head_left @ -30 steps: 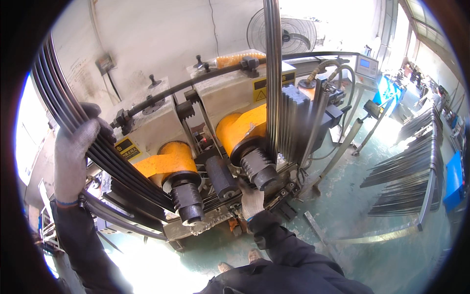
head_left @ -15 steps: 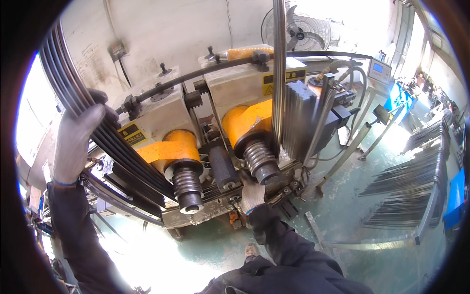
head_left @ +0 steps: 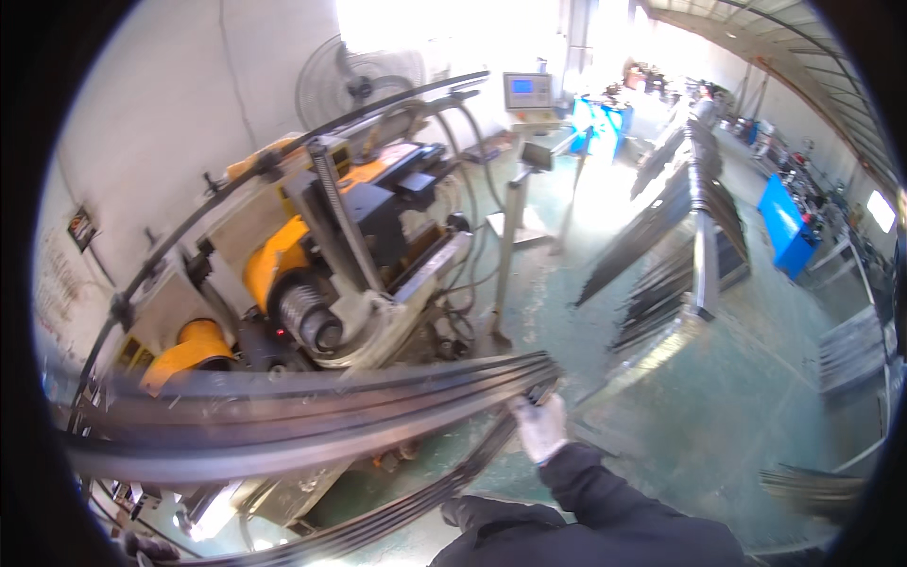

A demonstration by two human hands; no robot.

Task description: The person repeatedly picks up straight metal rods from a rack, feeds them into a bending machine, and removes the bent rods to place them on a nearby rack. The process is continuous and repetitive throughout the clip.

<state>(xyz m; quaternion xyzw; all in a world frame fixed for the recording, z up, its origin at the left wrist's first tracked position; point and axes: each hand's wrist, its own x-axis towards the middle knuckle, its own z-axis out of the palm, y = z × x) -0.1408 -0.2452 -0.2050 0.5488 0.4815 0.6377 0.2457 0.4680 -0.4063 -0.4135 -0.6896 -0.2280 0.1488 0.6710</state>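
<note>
My right hand (head_left: 540,427), in a white glove with a dark sleeve, is closed on the end of a bundle of long, curved dark metal strips (head_left: 312,406). The bundle sweeps, blurred, from that hand across to the left rim. A second arc of strips (head_left: 416,506) runs from the same hand down to the lower left. A dark shape at the lower-left rim (head_left: 137,546) may be my left hand; its grip is not visible. Behind the bundle stands the bending machine (head_left: 312,283) with orange roller housings and ribbed rollers.
A pedestal fan (head_left: 351,87) stands by the white wall. A control screen on a post (head_left: 525,93) rises right of the machine. Racks of dark metal strips (head_left: 680,236) and blue cabinets (head_left: 782,227) line the green floor to the right.
The view has swung right and the machine has slid left. The strip bundle, upright at the left before, now lies across the frame. My right hand went from the machine to the bundle's end.
</note>
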